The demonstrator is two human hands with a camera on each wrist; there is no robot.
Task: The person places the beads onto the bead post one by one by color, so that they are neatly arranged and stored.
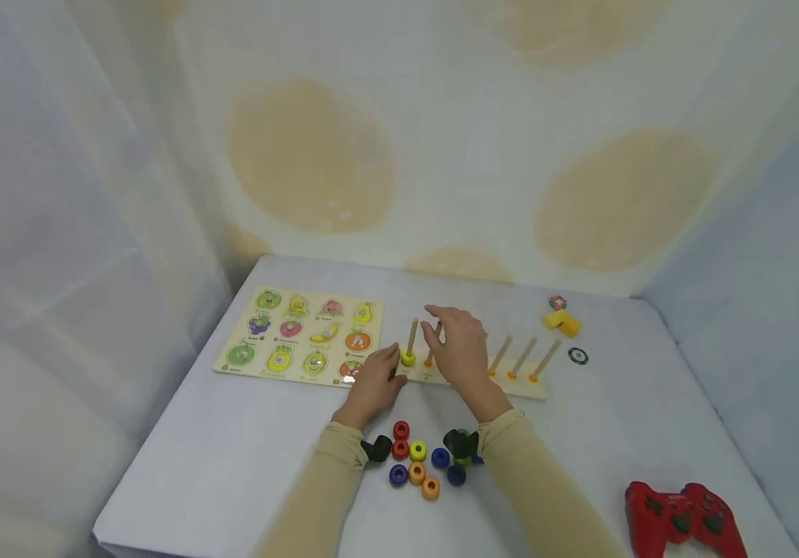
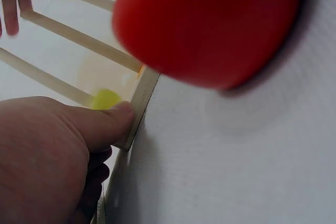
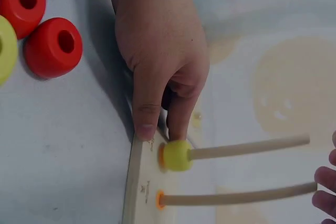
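Observation:
A wooden peg board [image 1: 532, 390] with several upright pegs lies mid-table. One yellow ring [image 1: 408, 358] sits at the foot of its leftmost peg [image 3: 247, 147]. My left hand [image 1: 374, 381] grips the board's left end [image 3: 137, 182], thumb [image 2: 105, 121] on the near edge and a finger beside the yellow ring [image 3: 177, 155]. My right hand [image 1: 456, 341] hovers over the second and third pegs with relaxed fingers and nothing in it; only its fingertips [image 3: 325, 184] show in the right wrist view. Loose red, yellow, blue and orange rings [image 1: 416, 462] lie between my forearms.
A fruit puzzle board [image 1: 301, 335] lies left of the peg board. Yellow blocks [image 1: 561, 321], a small cube [image 1: 557, 302] and a dark chip [image 1: 577, 356] sit at the back right. A red game controller [image 1: 681, 519] is at the front right. Draped fabric walls surround the table.

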